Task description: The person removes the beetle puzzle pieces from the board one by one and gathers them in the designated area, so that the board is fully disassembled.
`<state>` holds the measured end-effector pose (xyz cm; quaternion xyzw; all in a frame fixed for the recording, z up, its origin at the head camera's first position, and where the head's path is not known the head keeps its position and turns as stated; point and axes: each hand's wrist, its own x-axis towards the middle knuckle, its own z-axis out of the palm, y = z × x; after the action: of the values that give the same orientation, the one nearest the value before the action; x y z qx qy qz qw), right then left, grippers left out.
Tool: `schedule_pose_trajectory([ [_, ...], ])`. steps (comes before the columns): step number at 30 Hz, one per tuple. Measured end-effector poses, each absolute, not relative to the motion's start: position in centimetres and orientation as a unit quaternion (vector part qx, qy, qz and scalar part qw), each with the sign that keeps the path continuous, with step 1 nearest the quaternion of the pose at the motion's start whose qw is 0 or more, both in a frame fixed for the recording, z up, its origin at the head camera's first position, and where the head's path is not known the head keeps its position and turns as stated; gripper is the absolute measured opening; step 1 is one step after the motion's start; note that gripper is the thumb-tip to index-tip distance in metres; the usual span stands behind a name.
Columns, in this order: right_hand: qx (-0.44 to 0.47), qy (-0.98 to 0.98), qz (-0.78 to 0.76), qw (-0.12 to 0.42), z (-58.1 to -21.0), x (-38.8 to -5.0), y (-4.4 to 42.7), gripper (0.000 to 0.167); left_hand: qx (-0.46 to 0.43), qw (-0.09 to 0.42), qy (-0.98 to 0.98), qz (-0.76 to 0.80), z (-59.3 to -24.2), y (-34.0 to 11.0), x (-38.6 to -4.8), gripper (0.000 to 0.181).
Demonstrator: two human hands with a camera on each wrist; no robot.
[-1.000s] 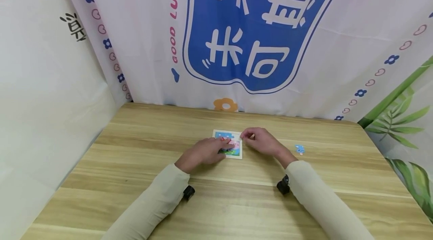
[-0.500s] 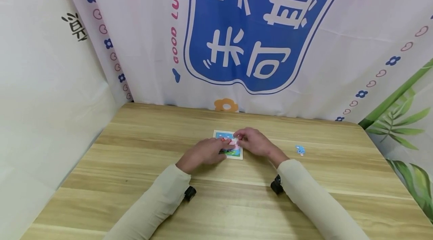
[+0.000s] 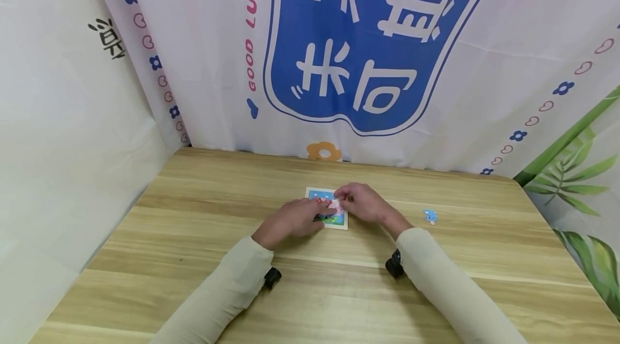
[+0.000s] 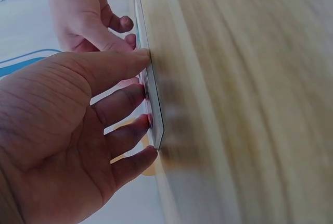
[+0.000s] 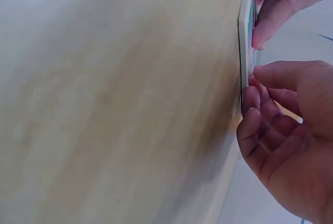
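Toward the far side of the table, the left hand lies with fingers extended, pressing the framed jigsaw puzzle without clutching it; that hold should stay light but firm, so the frame cannot skid. At the puzzle's upper right, the right hand touches with bent fingers and thumb; whether they pinch a piece, I cannot tell. Here, level pressure would seat interlocking edges best. Farther right rests a loose blue puzzle piece.
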<state>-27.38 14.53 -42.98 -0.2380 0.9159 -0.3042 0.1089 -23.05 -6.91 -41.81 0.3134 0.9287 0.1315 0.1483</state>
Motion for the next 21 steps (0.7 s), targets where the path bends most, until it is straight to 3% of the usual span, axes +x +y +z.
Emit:
schedule_pose_trajectory([
  [8,-0.199,0.917,-0.329,0.107,-43.0,-27.8,14.0,0.015,0.317,0.148,0.928,0.127,-41.7,-6.8,-23.2,0.052],
  [21,-0.158,0.927,-0.323,0.108,-42.6,-28.2,13.0,0.015,0.327,0.139,0.927,0.124,-41.8,-6.8,-23.3,0.053],
])
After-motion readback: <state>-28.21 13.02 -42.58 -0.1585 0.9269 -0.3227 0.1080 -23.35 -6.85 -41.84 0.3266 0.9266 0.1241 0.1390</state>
